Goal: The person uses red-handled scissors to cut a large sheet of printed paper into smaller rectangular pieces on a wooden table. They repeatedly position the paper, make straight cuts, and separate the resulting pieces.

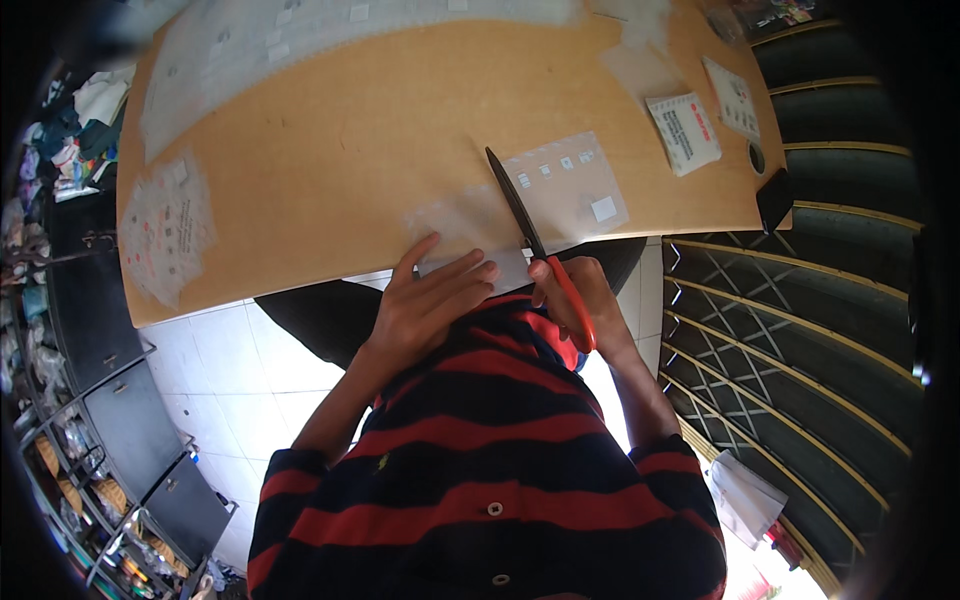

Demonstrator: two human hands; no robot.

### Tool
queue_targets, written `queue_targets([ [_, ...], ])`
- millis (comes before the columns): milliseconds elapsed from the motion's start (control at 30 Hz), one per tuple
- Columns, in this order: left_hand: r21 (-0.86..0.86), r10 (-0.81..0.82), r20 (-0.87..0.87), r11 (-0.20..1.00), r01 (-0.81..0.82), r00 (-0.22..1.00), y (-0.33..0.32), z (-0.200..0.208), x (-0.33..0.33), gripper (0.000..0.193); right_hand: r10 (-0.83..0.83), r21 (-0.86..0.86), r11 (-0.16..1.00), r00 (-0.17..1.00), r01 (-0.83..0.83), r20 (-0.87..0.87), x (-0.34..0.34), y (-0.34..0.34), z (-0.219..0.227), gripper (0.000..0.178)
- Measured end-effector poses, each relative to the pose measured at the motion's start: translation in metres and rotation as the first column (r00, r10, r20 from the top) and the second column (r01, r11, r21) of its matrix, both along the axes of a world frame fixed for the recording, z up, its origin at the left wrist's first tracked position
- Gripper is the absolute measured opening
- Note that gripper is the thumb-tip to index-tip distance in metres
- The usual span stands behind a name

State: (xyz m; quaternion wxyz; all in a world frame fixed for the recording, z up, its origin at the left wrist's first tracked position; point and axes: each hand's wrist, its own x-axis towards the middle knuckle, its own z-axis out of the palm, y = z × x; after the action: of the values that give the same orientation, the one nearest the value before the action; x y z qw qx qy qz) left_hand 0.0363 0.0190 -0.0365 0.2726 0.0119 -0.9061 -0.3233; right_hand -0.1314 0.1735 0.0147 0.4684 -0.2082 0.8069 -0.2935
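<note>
At the near edge of the wooden table lies a clear plastic sheet (575, 190) with small white printed patches. Spread over its left part, my left hand (425, 305) rests flat with fingers stretched out. In my right hand (590, 295) is a pair of scissors (518, 208) with orange-red handles and dark blades. The blades look closed together and point away to the upper left, across the sheet. Whether the scissors touch the plastic I cannot tell.
White printed packets (684, 133) lie at the table's right, near a dark phone-like object (774, 200) on the corner. Printed clear plastic (170, 230) lies at the left, with more plastic (300, 50) along the far side. A folding metal gate (780, 300) stands right; grey cabinets (135, 415) stand left.
</note>
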Motion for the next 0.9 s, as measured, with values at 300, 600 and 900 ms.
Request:
queue_targets([
  [300,0.271,0.869,-0.023,0.481,-0.834,0.494,-0.082,0.033,0.043,0.020,0.096,-0.419,0.904,0.995,-0.079,0.020,0.006,0.018,-0.022,0.057],
  [600,0.220,0.953,-0.133,0.297,-0.929,0.273,-0.221,0.033,0.149,0.024,0.187,-0.527,0.834,0.982,-0.166,-0.014,0.014,0.024,-0.021,0.054],
  [900,-0.257,0.840,-0.265,0.412,-0.874,0.473,-0.172,0.045,0.083,0.034,0.165,-0.531,0.833,0.986,-0.156,-0.031,0.008,0.037,-0.020,0.086],
])
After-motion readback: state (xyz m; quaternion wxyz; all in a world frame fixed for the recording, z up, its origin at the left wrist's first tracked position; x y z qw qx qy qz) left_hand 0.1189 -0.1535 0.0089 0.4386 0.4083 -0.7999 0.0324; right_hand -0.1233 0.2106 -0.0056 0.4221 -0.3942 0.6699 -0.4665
